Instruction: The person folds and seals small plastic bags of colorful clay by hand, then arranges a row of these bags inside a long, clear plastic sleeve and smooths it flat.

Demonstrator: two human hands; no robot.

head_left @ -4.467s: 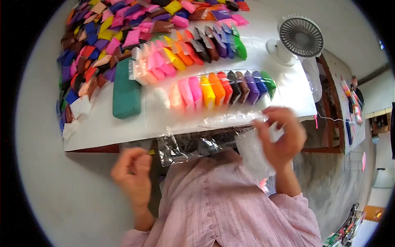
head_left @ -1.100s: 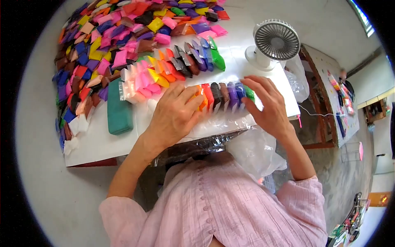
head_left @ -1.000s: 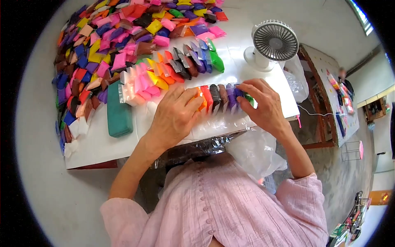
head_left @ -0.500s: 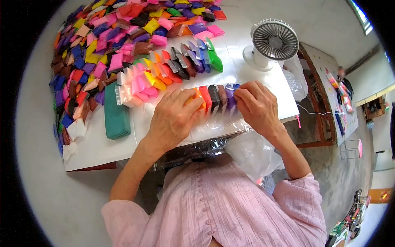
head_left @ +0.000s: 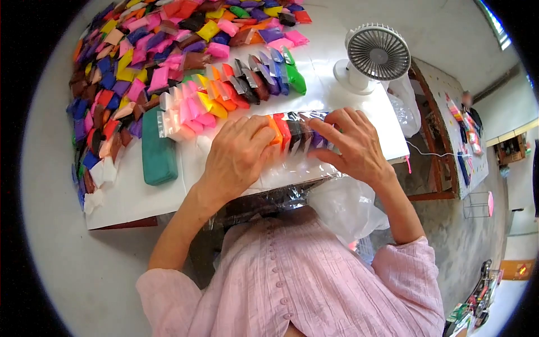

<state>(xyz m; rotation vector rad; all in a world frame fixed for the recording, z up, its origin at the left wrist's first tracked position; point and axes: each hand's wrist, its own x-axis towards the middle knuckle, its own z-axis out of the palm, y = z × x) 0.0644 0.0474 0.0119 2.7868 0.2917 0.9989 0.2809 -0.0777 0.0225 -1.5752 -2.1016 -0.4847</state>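
Note:
Between my two hands a row of small coloured packets stands on edge over a clear plastic sheet: orange, a red packet [head_left: 283,132], a black packet [head_left: 293,136], brown and purple. My left hand [head_left: 240,150] curls round the orange end of the row, its fingertips partly hidden. At the purple end, my right hand [head_left: 352,144] has thumb and forefinger spread along the packets, pressing on that end. Behind them, more packets lie in overlapping rows, from pale pink through a yellow packet [head_left: 212,105] to a green packet [head_left: 295,80].
A big pile of mixed packets [head_left: 135,90] covers the back left. A green block [head_left: 159,147] lies left of the rows. A white fan [head_left: 379,53] stands at the back right. Clear plastic bags [head_left: 345,208] hang at the front edge. A person [head_left: 469,104] is far right.
My right hand's thumb and forefinger have moved apart and now reach over the purple end. The packets between my hands sit closer together. My left hand has barely shifted.

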